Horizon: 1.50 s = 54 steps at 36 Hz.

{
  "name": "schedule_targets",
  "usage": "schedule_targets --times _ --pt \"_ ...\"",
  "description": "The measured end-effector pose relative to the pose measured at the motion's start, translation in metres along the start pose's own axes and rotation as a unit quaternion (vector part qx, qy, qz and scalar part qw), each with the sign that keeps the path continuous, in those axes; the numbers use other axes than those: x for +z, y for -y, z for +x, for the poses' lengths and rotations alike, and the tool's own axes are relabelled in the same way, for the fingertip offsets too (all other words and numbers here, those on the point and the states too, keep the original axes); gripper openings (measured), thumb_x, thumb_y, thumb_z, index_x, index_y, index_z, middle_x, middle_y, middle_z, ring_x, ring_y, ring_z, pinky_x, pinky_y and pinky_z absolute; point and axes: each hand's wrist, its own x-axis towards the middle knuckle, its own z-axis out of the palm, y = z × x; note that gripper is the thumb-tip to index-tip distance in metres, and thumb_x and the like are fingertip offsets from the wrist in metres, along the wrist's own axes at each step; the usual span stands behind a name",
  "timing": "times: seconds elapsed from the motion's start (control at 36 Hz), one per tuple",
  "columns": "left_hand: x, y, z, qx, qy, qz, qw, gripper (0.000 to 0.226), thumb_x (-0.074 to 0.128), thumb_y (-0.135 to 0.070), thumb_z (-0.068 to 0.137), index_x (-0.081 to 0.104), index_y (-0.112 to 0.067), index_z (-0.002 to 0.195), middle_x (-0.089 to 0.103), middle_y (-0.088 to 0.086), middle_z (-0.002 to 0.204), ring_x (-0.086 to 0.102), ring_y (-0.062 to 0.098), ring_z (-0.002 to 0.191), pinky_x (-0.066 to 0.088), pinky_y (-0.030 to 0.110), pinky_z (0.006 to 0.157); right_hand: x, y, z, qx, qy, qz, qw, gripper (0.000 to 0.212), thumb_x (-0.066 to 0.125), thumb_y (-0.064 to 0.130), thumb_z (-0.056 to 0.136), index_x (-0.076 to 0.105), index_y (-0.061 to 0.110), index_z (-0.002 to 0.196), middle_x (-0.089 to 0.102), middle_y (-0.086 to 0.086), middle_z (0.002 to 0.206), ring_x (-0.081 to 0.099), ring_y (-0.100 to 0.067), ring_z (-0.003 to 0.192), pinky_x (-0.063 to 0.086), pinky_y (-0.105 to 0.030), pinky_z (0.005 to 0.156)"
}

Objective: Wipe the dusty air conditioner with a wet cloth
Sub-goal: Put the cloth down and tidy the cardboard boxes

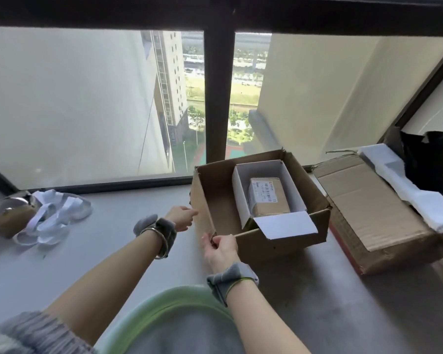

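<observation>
No air conditioner and no wet cloth show in the head view. An open brown cardboard box [287,241] stands on the grey sill in front of the window. Inside it lies a white inner box [243,200] holding a taped brown parcel [269,198]. My right hand [221,249] pinches the box's near left corner. My left hand [182,217] rests against the box's left wall, fingers loosely curled, and whether it grips the wall is unclear. Both wrists wear grey bands.
A larger flattened carton [368,200] with white foam [414,190] and a black bag [430,154] lies to the right. White paper strips [51,215] and a tape roll [13,203] lie at the left. Large window panes [74,103] rise directly behind the sill.
</observation>
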Motion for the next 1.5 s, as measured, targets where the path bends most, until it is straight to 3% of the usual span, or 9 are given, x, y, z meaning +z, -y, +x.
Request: schedule_targets --times 0.08,0.17,0.36,0.53,0.81,0.97,1.19,1.31,1.5 --pt "-0.013 0.022 -0.025 0.002 0.009 -0.018 1.000 0.031 0.051 -0.019 0.094 0.059 0.000 0.117 0.059 0.011 0.101 0.055 0.019 0.090 0.045 0.023 0.070 -0.001 -0.009 -0.014 -0.035 -0.008 -0.069 0.997 0.027 0.030 -0.006 0.094 0.040 0.002 0.070 0.042 -0.014 0.077 0.050 -0.025 0.073 0.044 -0.035 0.101" --pt "-0.030 0.049 -0.061 0.019 0.023 -0.046 0.998 0.029 0.050 -0.016 0.094 0.059 0.001 0.115 0.060 0.011 0.101 0.055 0.019 0.089 0.043 0.020 0.068 -0.006 -0.028 -0.051 0.006 0.038 0.110 0.993 0.023 0.024 -0.009 0.091 0.043 -0.005 0.079 0.050 -0.024 0.083 0.052 -0.027 0.064 0.054 -0.030 0.070" --pt "-0.057 0.106 -0.136 0.069 0.033 -0.128 0.989 0.028 0.050 -0.013 0.094 0.061 0.001 0.115 0.064 0.008 0.094 0.059 0.014 0.080 0.044 0.019 0.065 -0.040 -0.087 -0.127 -0.025 0.122 0.111 0.986 0.025 0.029 -0.003 0.094 0.043 0.004 0.113 0.057 -0.016 0.084 0.058 -0.024 0.073 0.053 -0.022 0.046" --pt "-0.076 0.165 -0.236 0.088 0.071 -0.187 0.976 0.023 0.047 -0.006 0.093 0.062 -0.002 0.110 0.064 0.003 0.082 0.060 0.009 0.070 0.040 0.007 0.047 -0.085 -0.157 -0.204 -0.048 0.167 0.128 0.976 0.019 0.035 0.002 0.095 0.054 0.006 0.096 0.064 -0.012 0.087 0.061 -0.023 0.078 0.055 -0.022 0.052" --pt "-0.060 0.276 -0.359 0.086 0.162 -0.189 0.965 0.019 0.046 -0.013 0.095 0.064 -0.015 0.099 0.068 -0.003 0.089 0.065 0.003 0.073 0.039 0.018 0.069 -0.203 -0.257 -0.291 -0.095 0.165 0.164 0.968 0.019 0.042 0.004 0.092 0.060 0.008 0.098 0.073 -0.008 0.085 0.069 -0.020 0.079 0.056 -0.023 0.065" --pt "-0.022 0.354 -0.390 0.038 0.190 -0.198 0.961 0.020 0.044 -0.007 0.096 0.060 -0.005 0.106 0.068 0.001 0.079 0.063 -0.003 0.054 0.041 0.006 0.048 -0.294 -0.326 -0.302 -0.076 0.118 0.185 0.973 0.021 0.041 0.004 0.092 0.060 0.007 0.100 0.074 -0.009 0.087 0.072 -0.018 0.074 0.058 -0.023 0.064" --pt "0.042 0.526 -0.368 -0.025 0.106 -0.059 0.992 0.013 0.053 -0.012 0.093 0.066 -0.013 0.093 0.068 0.001 0.082 0.061 0.011 0.074 0.039 0.017 0.061 -0.415 -0.477 -0.225 0.048 -0.023 0.110 0.992 0.020 0.038 0.010 0.097 0.057 0.012 0.105 0.071 -0.012 0.089 0.067 -0.022 0.080 0.057 -0.026 0.057" --pt "0.070 0.617 -0.340 -0.013 0.074 0.117 0.990 0.011 0.062 -0.019 0.086 0.068 -0.018 0.096 0.069 0.002 0.091 0.062 0.015 0.091 0.042 0.022 0.079 -0.450 -0.553 -0.181 0.065 -0.077 -0.022 0.995 0.019 0.041 0.009 0.097 0.055 0.018 0.105 0.061 -0.010 0.093 0.061 -0.022 0.079 0.050 -0.031 0.064" --pt "0.127 0.740 -0.270 0.036 0.065 0.288 0.955 0.034 0.063 -0.024 0.084 0.059 -0.020 0.117 0.062 0.006 0.113 0.058 0.023 0.108 0.043 0.029 0.091 -0.493 -0.661 -0.071 0.013 -0.090 -0.323 0.942 0.036 0.054 0.002 0.090 0.052 0.006 0.125 0.056 -0.002 0.078 0.049 0.000 0.049 0.038 -0.012 0.042"
